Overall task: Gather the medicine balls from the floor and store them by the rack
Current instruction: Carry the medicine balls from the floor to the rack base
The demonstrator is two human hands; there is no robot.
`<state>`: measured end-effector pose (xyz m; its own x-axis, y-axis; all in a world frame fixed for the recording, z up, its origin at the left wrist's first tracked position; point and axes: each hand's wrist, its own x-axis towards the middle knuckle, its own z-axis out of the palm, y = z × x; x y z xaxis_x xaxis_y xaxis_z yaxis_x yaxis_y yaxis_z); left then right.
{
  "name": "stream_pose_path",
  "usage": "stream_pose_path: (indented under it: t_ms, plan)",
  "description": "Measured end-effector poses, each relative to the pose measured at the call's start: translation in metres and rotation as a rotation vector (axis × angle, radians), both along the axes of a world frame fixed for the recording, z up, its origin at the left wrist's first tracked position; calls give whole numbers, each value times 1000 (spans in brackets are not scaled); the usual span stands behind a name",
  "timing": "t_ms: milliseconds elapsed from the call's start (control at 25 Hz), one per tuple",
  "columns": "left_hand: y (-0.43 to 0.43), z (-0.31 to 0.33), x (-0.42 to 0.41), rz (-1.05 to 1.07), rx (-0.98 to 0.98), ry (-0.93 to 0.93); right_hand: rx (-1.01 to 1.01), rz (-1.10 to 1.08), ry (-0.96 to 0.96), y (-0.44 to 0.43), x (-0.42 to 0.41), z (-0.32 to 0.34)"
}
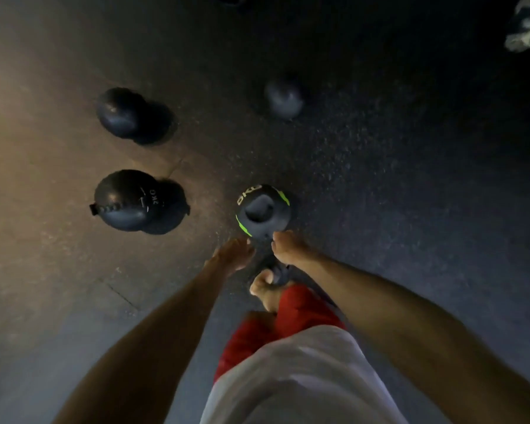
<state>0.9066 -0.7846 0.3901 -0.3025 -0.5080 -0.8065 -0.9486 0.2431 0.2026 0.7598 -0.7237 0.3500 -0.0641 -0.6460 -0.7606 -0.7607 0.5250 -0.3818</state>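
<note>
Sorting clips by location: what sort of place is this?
Probably a gym: dark speckled rubber floor, round black medicine balls lying on it, and a black ball with green stripes that both bare hands reach for.

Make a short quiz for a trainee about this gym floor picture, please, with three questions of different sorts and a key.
1. True or false: both hands are already gripping the green-striped ball.
2. How many plain dark balls lie on the floor away from the hands?
3. Which hand is nearer the striped ball: A) left hand, B) right hand, C) neither reaches toward it?

Key:
1. False; both open hands are just short of it.
2. Three: far left, near left, far middle.
3. B.
</note>
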Motion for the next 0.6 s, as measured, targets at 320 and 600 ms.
stream_pose_path:
  t_ms: [320, 600]
  plan:
    - [-75, -80, 14, -140, 98, -13, 125, -298, 13, -17, 38, -61]
    - [-133, -241, 11, -294, 126, -52, 238, -623, 88, -40, 91, -224]
